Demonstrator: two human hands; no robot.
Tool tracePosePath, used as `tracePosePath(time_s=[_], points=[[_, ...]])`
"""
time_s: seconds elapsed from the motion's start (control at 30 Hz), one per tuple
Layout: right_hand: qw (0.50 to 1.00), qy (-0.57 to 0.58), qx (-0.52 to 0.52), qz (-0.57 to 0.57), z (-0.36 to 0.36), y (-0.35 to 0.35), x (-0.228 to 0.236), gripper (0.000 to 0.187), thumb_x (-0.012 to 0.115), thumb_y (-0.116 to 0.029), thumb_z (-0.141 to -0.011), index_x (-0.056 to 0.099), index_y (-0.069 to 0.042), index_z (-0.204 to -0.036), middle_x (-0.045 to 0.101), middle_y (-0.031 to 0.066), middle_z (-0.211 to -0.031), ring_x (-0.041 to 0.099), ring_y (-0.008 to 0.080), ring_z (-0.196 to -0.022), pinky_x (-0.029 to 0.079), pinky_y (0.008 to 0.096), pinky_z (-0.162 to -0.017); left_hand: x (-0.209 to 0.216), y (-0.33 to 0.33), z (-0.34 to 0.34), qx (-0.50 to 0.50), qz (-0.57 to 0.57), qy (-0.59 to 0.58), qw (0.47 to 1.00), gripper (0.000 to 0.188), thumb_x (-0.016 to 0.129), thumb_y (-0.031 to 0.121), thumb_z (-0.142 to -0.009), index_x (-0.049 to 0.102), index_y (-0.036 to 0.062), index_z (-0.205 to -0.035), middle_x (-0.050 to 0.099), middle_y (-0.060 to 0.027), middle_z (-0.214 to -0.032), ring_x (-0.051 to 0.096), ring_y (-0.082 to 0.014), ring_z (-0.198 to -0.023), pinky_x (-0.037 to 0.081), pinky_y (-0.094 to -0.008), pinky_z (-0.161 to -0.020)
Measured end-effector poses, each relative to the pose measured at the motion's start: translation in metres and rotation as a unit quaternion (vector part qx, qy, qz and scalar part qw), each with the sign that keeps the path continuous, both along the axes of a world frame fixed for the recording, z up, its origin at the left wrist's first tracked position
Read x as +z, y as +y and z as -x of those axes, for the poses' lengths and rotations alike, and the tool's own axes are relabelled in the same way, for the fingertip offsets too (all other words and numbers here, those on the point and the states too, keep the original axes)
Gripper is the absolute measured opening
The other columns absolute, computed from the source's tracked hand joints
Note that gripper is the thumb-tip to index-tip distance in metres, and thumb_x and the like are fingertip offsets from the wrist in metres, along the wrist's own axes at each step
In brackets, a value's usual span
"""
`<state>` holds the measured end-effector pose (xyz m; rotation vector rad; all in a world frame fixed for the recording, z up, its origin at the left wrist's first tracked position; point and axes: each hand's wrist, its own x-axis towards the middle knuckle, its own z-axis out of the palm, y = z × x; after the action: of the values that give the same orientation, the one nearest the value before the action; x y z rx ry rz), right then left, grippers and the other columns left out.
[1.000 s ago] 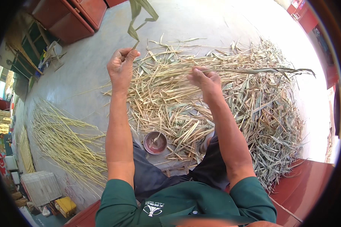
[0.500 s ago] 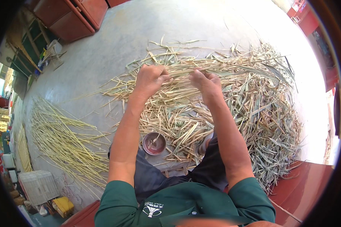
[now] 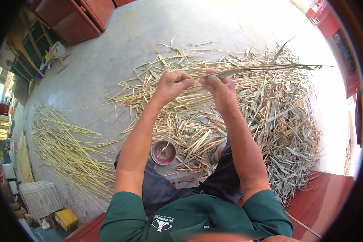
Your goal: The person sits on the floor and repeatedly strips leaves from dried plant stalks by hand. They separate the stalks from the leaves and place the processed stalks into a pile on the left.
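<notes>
Left hand [image 3: 174,85], grip unclear, sits beside right hand [image 3: 220,88] pinching a leafy stalk [image 3: 270,68] above straw [image 3: 195,139] near bowl [image 3: 169,157].

Stalks [image 3: 197,129] heaped across the concrete floor [image 3: 117,52] suggest a workshop.

The hands [image 3: 173,85] are close together, the right hand [image 3: 222,89] pinching a leafy stalk [image 3: 266,68].
</notes>
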<state>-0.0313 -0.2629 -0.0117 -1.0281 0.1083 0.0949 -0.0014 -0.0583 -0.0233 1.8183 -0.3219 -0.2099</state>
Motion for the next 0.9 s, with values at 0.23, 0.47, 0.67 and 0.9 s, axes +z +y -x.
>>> tracePosePath(time_s=[0.23,0.47,0.67,0.9], points=[[0.996,0.046,0.009,0.071,0.006,0.003,0.006,0.028,0.069,-0.017,-0.095,0.060,0.004,-0.111,0.071,0.0135,-0.101,0.072,0.0193,-0.088,0.058,0.0287,-0.074,-0.004,0.002,-0.003,0.017,0.008,-0.010,1.000,0.014,0.076,0.013,-0.089,0.075,0.0000,-0.093,0.073,-0.0029,-0.082,0.064,-0.0069,-0.075,0.053,-0.0236,-0.069],[0.990,-0.013,-0.022,0.138,0.007,0.007,0.005,0.024,0.063,-0.017,-0.099,0.059,0.005,-0.108,0.070,0.0132,-0.098,0.072,0.0196,-0.088,0.058,0.0284,-0.072,-0.013,-0.001,-0.004,0.023,0.031,-0.001,0.999,0.013,0.077,0.013,-0.088,0.074,0.0009,-0.091,0.073,-0.0034,-0.081,0.064,-0.0075,-0.074,0.053,-0.0241,-0.069],[0.989,-0.010,-0.017,0.143,0.000,0.000,-0.005,0.021,0.056,-0.014,-0.103,0.056,0.006,-0.107,0.070,0.0156,-0.096,0.073,0.0209,-0.086,0.062,0.0310,-0.074,0.013,0.038,-0.015,0.186,0.207,0.035,0.960,0.018,0.077,0.020,-0.091,0.070,0.0033,-0.095,0.073,-0.0065,-0.085,0.066,-0.0125,-0.074,0.052,-0.0235,-0.073],[0.991,-0.006,-0.028,0.133,-0.003,-0.011,-0.006,0.015,0.054,-0.011,-0.100,0.056,0.004,-0.103,0.070,0.0168,-0.099,0.073,0.0226,-0.087,0.062,0.0312,-0.074,0.021,0.074,-0.019,0.271,0.103,-0.004,0.957,0.026,0.078,0.030,-0.089,0.069,0.0065,-0.086,0.071,-0.0064,-0.079,0.058,-0.0117,-0.063,0.046,-0.0268,-0.063]])
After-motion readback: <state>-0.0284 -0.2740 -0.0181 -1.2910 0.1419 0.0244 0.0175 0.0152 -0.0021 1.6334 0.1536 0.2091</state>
